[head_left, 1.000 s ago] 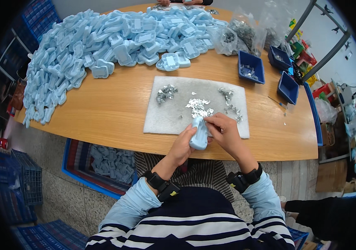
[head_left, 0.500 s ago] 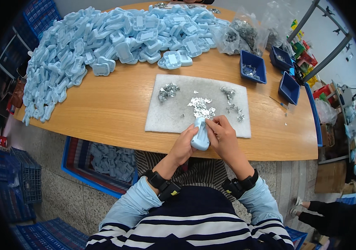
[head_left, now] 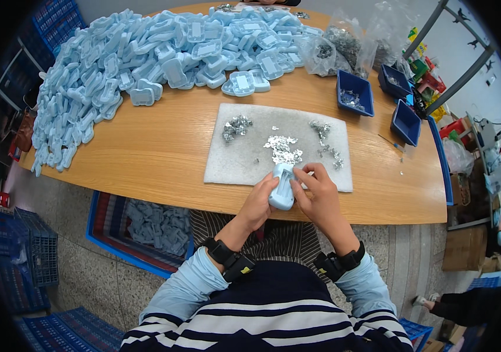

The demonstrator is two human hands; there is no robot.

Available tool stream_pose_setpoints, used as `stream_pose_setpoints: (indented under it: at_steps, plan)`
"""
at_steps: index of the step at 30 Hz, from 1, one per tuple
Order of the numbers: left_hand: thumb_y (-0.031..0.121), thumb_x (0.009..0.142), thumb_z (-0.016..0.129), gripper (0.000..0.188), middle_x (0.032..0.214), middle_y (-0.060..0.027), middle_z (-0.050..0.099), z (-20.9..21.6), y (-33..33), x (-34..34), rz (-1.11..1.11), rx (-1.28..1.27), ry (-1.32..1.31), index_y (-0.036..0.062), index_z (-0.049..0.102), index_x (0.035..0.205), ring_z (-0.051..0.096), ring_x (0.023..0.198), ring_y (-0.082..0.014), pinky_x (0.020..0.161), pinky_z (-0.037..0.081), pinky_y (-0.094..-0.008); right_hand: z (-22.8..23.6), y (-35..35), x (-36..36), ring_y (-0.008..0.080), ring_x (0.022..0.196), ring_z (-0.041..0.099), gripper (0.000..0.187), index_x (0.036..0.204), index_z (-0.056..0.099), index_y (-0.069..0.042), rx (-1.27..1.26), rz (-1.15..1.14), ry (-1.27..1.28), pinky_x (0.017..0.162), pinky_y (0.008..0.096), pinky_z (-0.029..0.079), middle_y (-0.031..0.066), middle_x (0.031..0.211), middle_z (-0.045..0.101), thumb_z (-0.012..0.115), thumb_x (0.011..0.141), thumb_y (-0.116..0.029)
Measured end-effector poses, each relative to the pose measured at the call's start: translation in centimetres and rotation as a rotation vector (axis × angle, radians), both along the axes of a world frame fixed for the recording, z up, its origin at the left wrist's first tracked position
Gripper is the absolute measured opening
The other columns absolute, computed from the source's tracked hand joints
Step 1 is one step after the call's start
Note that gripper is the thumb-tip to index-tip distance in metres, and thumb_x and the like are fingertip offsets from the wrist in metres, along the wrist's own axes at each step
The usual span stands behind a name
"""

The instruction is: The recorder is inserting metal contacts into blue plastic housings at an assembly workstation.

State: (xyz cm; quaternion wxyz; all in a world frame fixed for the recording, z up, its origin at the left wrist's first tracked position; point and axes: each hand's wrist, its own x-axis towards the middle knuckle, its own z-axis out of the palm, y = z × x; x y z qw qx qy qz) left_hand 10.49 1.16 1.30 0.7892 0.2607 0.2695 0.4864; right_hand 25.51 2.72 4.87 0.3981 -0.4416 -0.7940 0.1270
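Observation:
A light blue plastic housing [head_left: 281,189] with a hollow in its upper face is tilted up at the near edge of the white mat [head_left: 218,167]. My left hand [head_left: 257,202] is closed round its left side. At its right edge is my right hand [head_left: 320,196], thumb and forefinger bent but apart, no part visible between them; the fingertips seem to touch the housing. Just beyond lies a pile of small shiny metal plates [head_left: 283,148]. Small metal parts [head_left: 237,127] form a cluster on the mat's left, and more metal pieces [head_left: 322,130] lie scattered on its right.
A large heap of light blue housings [head_left: 162,50] covers the table's far left. Blue bins [head_left: 356,94] and clear bags of metal parts [head_left: 344,47] stand far right. Below the table is a crate [head_left: 139,258] of housings. Another person's legs [head_left: 456,305] show at right.
My right thumb and forefinger have moved apart from a pinch at the housing's upper end. The housing has turned slightly, showing more of its hollow. The other person's legs have shifted.

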Motion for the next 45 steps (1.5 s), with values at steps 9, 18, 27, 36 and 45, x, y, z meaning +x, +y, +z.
stream_pose_setpoints:
  at_steps: [9,18,27,36,45]
  plan:
    - [0.028,0.094,0.035,0.042,0.102,-0.0074,0.056,-0.2,-0.6,0.4,0.056,0.201,0.221,0.0012,0.039,0.125,0.056,0.089,-0.0114,0.076,0.045,-0.0249,0.5,0.9,-0.1,0.0064,0.052,0.051,0.024,0.089,0.063,0.004,-0.62,-0.022,0.361,0.048,0.021,0.042,0.0077,0.067,0.061,0.062,0.07,-0.01]
    - [0.032,0.086,0.058,0.036,0.078,-0.0054,0.062,1.7,-2.0,-1.1,0.068,-0.1,0.214,-0.0039,0.062,0.09,0.059,0.067,-0.0088,0.059,0.048,-0.0229,1.4,-1.4,-0.7,0.0104,0.052,0.053,0.027,0.092,0.061,0.001,-0.417,0.053,0.225,0.048,0.0228,0.044,0.0097,0.075,0.06,0.066,0.067,-0.008]
    - [0.02,0.085,0.059,0.023,0.08,-0.0035,0.062,0.9,-3.7,-2.0,0.28,0.111,0.347,-0.0013,0.063,0.093,0.057,0.071,-0.0067,0.061,0.047,-0.0221,0.9,-1.6,-2.3,0.0155,0.055,0.057,0.029,0.093,0.061,0.0,-0.381,0.198,0.195,0.051,0.026,0.047,0.0116,0.082,0.061,0.066,0.066,-0.007]
    - [0.054,0.092,0.024,0.065,0.087,-0.008,0.062,0.8,-4.6,-6.5,0.078,0.149,0.489,0.0005,0.058,0.103,0.061,0.08,-0.0138,0.063,0.049,-0.0235,2.9,-1.3,-3.0,0.0202,0.061,0.057,0.029,0.094,0.061,-0.003,-0.17,0.468,0.066,0.055,0.0286,0.048,0.01,0.084,0.06,0.064,0.065,-0.004]
    - [0.048,0.088,0.031,0.061,0.103,-0.0247,0.056,0.6,-6.0,-5.4,-0.287,-0.176,-0.502,-0.0034,0.042,0.119,0.062,0.076,-0.0416,0.049,0.056,-0.0414,3.3,-0.2,-5.3,0.0211,0.071,0.061,0.02,0.092,0.062,-0.001,-0.475,0.79,0.01,0.06,0.0273,0.05,0.0126,0.089,0.062,0.063,0.072,-0.005]
